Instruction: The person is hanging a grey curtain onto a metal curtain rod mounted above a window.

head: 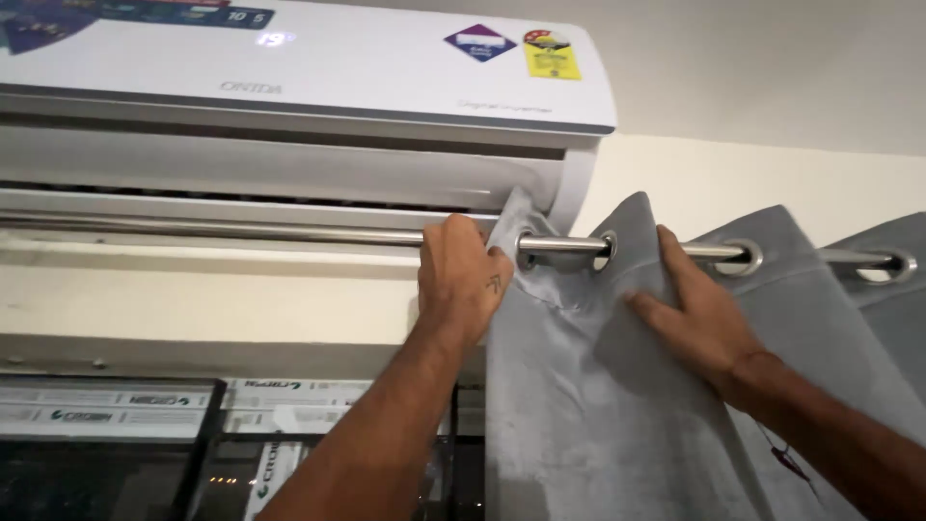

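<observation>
A grey curtain [579,405] with metal eyelet rings hangs on a steel curtain rod [289,232] under a white wall air conditioner [318,87]. My left hand [461,280] grips the curtain's leading edge at the first eyelet [526,249], fingers curled around the fabric right by the rod. My right hand [696,314] lies flat with fingers spread on a fold of the cloth just below the second eyelet [608,249] and third eyelet [748,257]. A further ring [897,265] sits at the far right.
The air conditioner's open flap [289,174] is directly above the rod. Below runs a cream wall ledge [193,289], and under it a dark window frame [116,453] with taped strips. The ceiling [772,68] slopes above right.
</observation>
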